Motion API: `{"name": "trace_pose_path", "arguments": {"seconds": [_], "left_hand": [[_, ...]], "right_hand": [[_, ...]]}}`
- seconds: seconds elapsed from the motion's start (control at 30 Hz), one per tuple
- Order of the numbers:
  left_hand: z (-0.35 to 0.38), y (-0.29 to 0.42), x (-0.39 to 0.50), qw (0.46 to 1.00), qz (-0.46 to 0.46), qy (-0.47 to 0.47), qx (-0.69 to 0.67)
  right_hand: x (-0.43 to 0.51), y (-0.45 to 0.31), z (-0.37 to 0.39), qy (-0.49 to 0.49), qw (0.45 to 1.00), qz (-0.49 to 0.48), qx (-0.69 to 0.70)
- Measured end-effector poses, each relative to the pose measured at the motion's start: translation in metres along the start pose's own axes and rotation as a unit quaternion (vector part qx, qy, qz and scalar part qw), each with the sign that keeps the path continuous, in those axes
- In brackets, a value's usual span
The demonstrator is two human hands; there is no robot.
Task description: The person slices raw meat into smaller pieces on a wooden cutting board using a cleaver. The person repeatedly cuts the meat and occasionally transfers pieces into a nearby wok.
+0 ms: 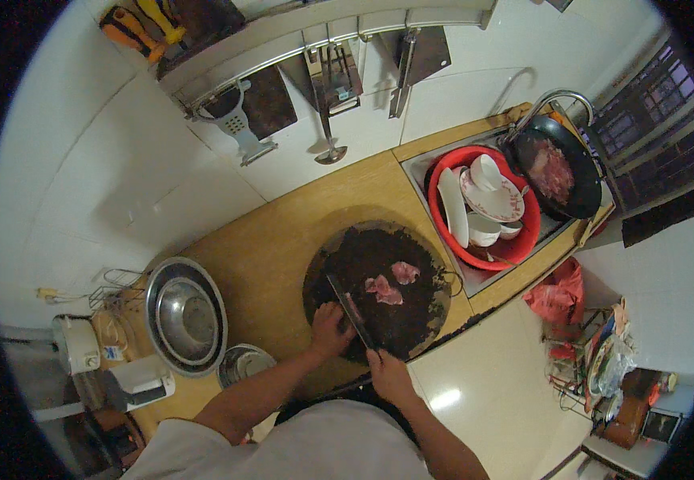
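Note:
A dark, round chopping block (pixel 407 324) stands on the wooden counter before me. My right hand (pixel 388 375) grips the handle of a kitchen knife (pixel 350 309), whose narrow edge shows from above. Just left of the blade, my left hand (pixel 330 327) rests with bent fingers on the block, against a piece of meat that it mostly hides. A thin strip of meat (pixel 354 305) lies along the blade's right side. Farther right on the block are flat pieces of raw meat (pixel 385 290) and another piece (pixel 406 272).
At the right, a red basin (pixel 535 231) of bowls and plates sits in the sink beside a black wok (pixel 587 186) holding meat. Steel bowls (pixel 222 324) and a smaller metal pot (pixel 227 366) stand left. Utensils, including a ladle (pixel 330 156), hang from the wall rail.

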State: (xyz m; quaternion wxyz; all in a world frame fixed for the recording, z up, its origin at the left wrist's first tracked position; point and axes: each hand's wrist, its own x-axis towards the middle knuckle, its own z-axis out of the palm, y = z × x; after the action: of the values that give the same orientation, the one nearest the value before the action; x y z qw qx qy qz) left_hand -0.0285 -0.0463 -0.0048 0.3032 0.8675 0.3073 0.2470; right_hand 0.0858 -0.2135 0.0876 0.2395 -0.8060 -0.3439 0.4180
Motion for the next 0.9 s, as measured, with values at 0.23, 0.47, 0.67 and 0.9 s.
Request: {"name": "trace_pose_path", "arguments": {"seconds": [0.23, 0.47, 0.67, 0.9], "left_hand": [[-0.008, 0.001, -0.001, 1.0, -0.025, -0.004, 0.017], [-0.082, 0.041, 0.028, 0.997, 0.018, 0.0, -0.078], [-0.052, 0.06, 0.09, 0.953, 0.154, -0.255, 0.058], [-0.035, 0.076, 0.134, 0.989, 0.141, -0.037, -0.018]], "right_hand": [[0.049, -0.018, 0.01, 0.069, 0.995, -0.034, 0.064], [0.0, -0.022, -0.037, 0.075, 0.986, -0.057, -0.135], [-0.003, -0.019, -0.04, 0.11, 0.971, -0.09, -0.192], [-0.019, -0.035, -0.04, 0.073, 0.986, -0.009, -0.151]]}}
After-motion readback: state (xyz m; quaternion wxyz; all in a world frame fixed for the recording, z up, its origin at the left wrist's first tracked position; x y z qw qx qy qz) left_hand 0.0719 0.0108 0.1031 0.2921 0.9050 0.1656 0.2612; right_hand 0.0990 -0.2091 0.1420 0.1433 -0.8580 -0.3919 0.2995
